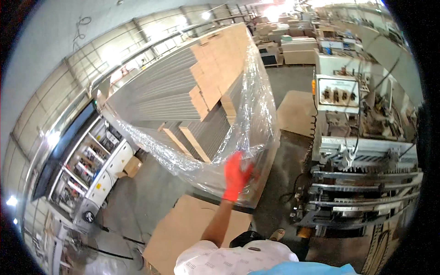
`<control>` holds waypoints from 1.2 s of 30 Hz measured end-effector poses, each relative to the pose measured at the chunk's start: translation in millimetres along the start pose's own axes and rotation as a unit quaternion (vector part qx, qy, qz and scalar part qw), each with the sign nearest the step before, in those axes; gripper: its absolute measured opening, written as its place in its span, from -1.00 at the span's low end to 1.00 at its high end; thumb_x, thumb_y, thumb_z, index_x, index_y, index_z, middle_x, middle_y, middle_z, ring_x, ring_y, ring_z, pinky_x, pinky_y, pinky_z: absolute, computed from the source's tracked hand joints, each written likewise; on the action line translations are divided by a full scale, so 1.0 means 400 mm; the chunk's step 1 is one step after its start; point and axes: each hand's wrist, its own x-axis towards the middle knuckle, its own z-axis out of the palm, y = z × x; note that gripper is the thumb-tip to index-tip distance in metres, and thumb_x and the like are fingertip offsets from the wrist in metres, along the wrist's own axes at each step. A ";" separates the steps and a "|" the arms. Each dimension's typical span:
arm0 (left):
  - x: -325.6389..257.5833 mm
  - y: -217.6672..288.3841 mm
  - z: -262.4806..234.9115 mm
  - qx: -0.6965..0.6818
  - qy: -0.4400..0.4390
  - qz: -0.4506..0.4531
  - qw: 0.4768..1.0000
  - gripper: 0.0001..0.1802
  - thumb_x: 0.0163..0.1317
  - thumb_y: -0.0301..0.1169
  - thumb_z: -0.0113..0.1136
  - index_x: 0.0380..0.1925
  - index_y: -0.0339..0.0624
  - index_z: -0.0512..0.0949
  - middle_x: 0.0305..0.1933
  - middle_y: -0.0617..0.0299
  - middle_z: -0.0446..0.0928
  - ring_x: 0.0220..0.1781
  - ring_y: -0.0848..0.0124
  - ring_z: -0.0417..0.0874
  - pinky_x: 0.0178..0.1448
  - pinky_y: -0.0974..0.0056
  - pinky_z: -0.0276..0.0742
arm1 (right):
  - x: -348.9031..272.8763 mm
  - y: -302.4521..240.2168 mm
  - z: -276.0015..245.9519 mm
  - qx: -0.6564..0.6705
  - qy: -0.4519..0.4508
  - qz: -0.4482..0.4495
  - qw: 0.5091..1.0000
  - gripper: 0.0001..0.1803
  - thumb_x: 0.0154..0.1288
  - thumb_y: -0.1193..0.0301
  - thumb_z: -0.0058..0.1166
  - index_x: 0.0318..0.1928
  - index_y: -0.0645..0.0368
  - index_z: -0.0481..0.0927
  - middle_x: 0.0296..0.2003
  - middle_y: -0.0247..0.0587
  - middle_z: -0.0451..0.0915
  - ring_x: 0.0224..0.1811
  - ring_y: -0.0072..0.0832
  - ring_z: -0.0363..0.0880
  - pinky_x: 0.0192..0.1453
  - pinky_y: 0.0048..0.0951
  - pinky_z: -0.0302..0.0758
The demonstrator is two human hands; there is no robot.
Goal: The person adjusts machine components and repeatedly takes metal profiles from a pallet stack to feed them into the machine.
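Nearest me, at the lower edge, are the white patterned shirt (pixel 201 259) of the person wearing my camera and a piece of blue cloth (pixel 311 269). A shoe (pixel 277 234) shows just beyond the shirt. The left hand (pixel 235 176), in a red glove, reaches up from a bare forearm; it is open, fingers extended and thumb set apart, with nothing that I can see in its grasp. Motion blur softens its outline, and I cannot tell whether it touches the clear film (pixel 256 98) before it. The right hand is out of my view, so I cannot tell its state.

Left of the forearm, a flat brown board (pixel 192 224) lies low by the stack. The tall stack of panels (pixel 215 68) stands directly ahead of the left hand: grey layers with tan ends, stepped unevenly, the film covering its near corner and lower part. Two pale strips (pixel 195 144) slant across its lower portion.

To my left stands a white machine (pixel 105 176), its open front showing rows of fittings, with a cardboard box (pixel 133 166) beside it. To my right I see metal rails (pixel 362 205) and a coiled cable (pixel 313 133). Farther off, board stacks (pixel 299 49) occupy the hall, beneath bright ceiling lights (pixel 206 15).
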 end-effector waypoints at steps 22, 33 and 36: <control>0.623 -0.360 -0.237 -0.505 0.309 -0.273 0.758 -0.45 0.30 -0.27 0.17 0.28 -0.08 0.31 0.04 0.15 0.49 0.08 0.27 0.48 0.07 0.11 0.46 | 0.164 -0.336 0.241 0.199 -0.248 -0.256 0.913 -0.78 0.12 0.54 0.07 -0.18 0.19 0.62 -0.25 -0.01 0.60 -0.20 -0.03 0.59 -0.11 -0.17 0.55; 0.112 0.289 -0.077 -0.405 0.149 -0.175 0.885 -0.03 0.24 -0.61 0.21 0.52 -0.12 -0.17 0.49 -0.02 0.10 0.45 0.13 0.25 0.50 0.08 0.19 | 0.280 -0.795 0.156 0.499 -0.421 -0.145 0.743 -0.67 0.35 0.48 0.12 0.11 0.18 0.56 -0.01 -0.12 0.60 -0.06 -0.34 0.64 0.04 -0.32 0.55; 0.041 0.359 -0.049 -0.613 0.062 -0.235 0.751 -0.16 0.29 -0.53 0.17 0.48 -0.13 -0.06 0.50 -0.05 0.13 0.42 0.12 0.32 0.47 0.06 0.24 | 0.285 -0.823 0.137 0.647 -0.457 0.163 0.588 -0.64 0.42 0.24 0.06 0.13 0.10 0.47 -0.13 -0.26 0.58 -0.21 -0.37 0.61 -0.18 -0.35 0.58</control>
